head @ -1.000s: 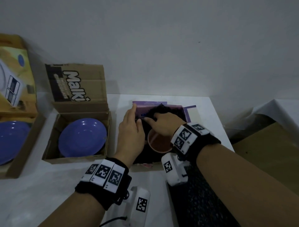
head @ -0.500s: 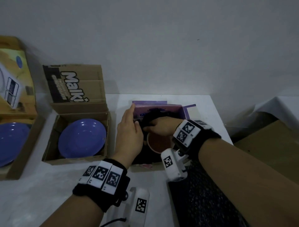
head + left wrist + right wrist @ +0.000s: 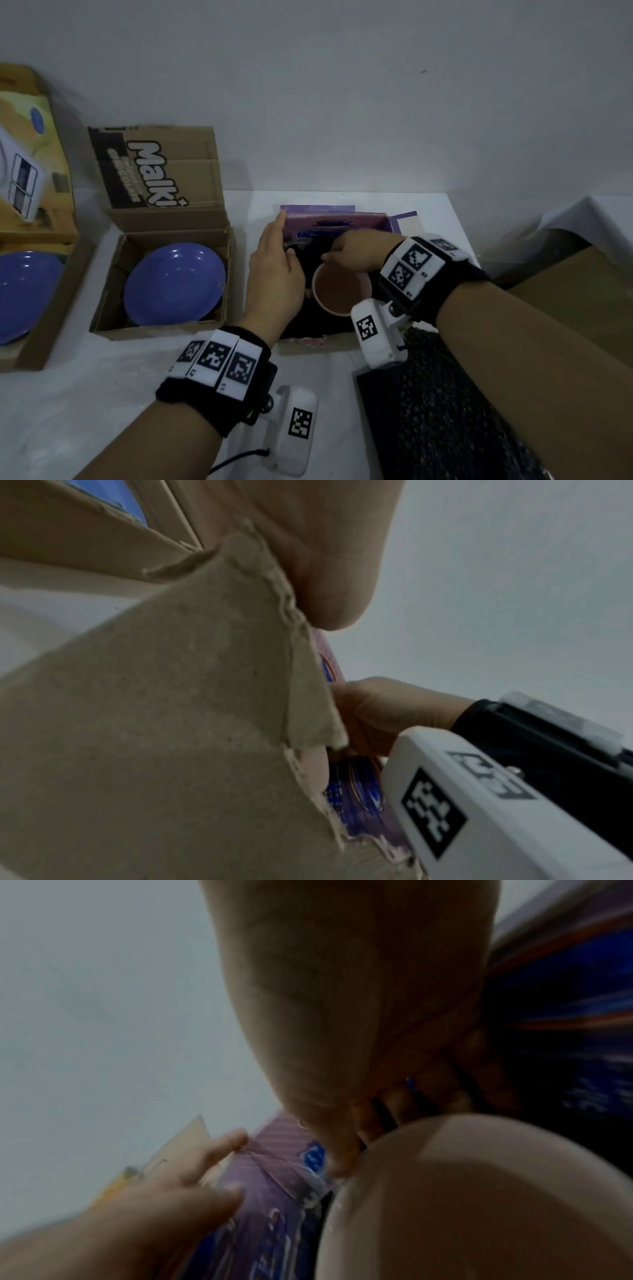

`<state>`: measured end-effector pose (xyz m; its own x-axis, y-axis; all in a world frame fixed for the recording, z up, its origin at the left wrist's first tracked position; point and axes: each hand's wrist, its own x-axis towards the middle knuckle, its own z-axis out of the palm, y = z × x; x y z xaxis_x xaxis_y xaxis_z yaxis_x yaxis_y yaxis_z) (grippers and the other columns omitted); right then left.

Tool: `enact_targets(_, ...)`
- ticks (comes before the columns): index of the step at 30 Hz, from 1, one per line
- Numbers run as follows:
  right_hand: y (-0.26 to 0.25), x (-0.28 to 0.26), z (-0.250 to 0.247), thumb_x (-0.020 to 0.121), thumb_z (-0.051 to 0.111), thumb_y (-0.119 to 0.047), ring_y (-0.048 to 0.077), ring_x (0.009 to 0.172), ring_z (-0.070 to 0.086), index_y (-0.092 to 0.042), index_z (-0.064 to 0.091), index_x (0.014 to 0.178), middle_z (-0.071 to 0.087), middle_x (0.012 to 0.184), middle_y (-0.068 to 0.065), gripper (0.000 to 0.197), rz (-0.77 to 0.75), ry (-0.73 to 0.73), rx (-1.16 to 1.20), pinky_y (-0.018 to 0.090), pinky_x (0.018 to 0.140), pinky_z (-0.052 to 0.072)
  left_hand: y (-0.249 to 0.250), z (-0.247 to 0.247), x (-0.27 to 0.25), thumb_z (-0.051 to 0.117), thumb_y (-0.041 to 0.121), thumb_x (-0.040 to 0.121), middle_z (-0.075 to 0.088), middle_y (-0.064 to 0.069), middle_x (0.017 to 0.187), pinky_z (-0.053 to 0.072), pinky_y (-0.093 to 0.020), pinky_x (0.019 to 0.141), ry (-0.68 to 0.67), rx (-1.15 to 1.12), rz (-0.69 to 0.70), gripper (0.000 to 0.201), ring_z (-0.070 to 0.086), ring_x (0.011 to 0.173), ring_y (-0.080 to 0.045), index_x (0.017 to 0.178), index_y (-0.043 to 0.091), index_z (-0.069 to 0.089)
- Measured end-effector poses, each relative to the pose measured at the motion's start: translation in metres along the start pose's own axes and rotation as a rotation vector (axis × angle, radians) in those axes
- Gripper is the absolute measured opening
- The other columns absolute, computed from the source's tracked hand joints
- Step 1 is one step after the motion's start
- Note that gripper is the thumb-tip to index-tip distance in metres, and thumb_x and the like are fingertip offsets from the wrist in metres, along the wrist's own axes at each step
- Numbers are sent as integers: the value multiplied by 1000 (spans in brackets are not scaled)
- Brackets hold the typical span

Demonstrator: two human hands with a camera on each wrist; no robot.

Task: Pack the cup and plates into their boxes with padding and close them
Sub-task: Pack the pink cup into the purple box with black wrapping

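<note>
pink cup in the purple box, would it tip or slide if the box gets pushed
The cup probably would not tip: it stands upright, mouth up, with dark padding packed around it in the purple box. It looks hard and glossy, so likely breakable and slippery if lifted by the rim. The right hand is at the padding, so packing may not be finished.

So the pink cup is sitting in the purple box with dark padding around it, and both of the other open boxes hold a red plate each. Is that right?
Not quite: the plates are blue, not red. The head view shows one blue plate in the brown carton and another blue plate in the box at the far left. The rest holds: the pink cup sits in the purple box amid dark padding.
</note>
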<state>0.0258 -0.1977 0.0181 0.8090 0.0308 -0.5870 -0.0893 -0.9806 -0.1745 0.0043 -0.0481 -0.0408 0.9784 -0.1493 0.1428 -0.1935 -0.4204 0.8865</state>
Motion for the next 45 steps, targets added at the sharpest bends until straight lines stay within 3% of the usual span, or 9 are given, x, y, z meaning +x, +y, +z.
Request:
enact_targets(4, 4, -17, -2, 46, 74, -61, 19, 108, 60, -35, 50, 127, 63, 120, -6, 88, -84, 14, -30, 39, 88, 53, -2, 1, 1, 37, 4, 93, 41, 6, 143, 29, -23, 104, -8, -10, -15, 57, 40, 126, -12, 146, 24, 28)
enact_targets(7, -4, -20, 19, 49, 84, -54, 29, 122, 49, -33, 16, 146, 41, 141, 7, 119, -50, -121, -169, 44, 97, 47, -2, 1, 2, 37, 4, 93, 41, 7, 144, 27, -21, 102, -10, -16, -26, 58, 39, 126, -11, 146, 25, 28)
enact_targets(18, 0, -24, 33, 62, 79, -46, 30, 101, 58, -20, 35, 131, 55, 116, 10, 86, -52, 101, 34, 40, 85, 52, 6, 0, 0, 37, 5, 96, 37, 5, 145, 24, -15, 99, -6, -23, -57, 57, 32, 118, 3, 147, 27, 25)
enact_targets(24, 4, -42, 37, 63, 80, -52, 30, 119, 50, -36, 3, 148, 40, 136, 9, 116, -46, 114, 98, 41, 97, 45, 6, -2, 1, 37, 6, 95, 39, 2, 146, 26, -18, 99, -7, 12, -65, 56, 37, 121, -3, 147, 26, 26)
enact_targets(29, 29, -76, 29, 82, 65, -24, 28, 113, 49, -22, 41, 136, 47, 125, 9, 60, 38, 653, 103, 34, 86, 44, 3, 1, 3, 38, 5, 93, 38, -1, 148, 25, -20, 103, 8, 55, -59, 58, 38, 132, -17, 147, 23, 27)
enact_targets(32, 44, -80, 42, 83, 54, -6, 29, 98, 59, -19, 54, 123, 62, 111, 10, 42, 108, 709, 254, 32, 78, 47, 2, 1, 3, 39, 5, 94, 37, -3, 148, 24, -19, 102, 13, 79, -48, 58, 38, 132, -19, 147, 22, 26)
enact_targets(37, 61, -90, 56, 92, 51, -13, 22, 75, 66, -26, 51, 120, 64, 100, -1, 31, 85, 645, 779, 25, 60, 57, 4, 0, 2, 41, 5, 93, 36, -9, 148, 25, -22, 104, 16, 168, -2, 58, 38, 131, -24, 148, 16, 25)
enact_targets(40, 73, -105, 77, 92, 41, -6, 27, 74, 67, -20, 46, 105, 64, 91, 10, 19, 184, 684, 926, 46, 71, 57, 5, -1, 0, 43, 6, 91, 34, -17, 148, 26, -37, 111, 11, 304, 51, 60, 35, 133, -33, 148, 11, 23)
enact_targets(45, 88, -130, 130, 68, 77, -13, 26, 119, 48, -28, 36, 135, 49, 130, 2, 80, 118, 47, 228, 37, 95, 45, 6, -1, 1, 45, 7, 91, 35, -20, 146, 26, -42, 110, 1, 364, 75, 61, 34, 133, -37, 148, 8, 23)
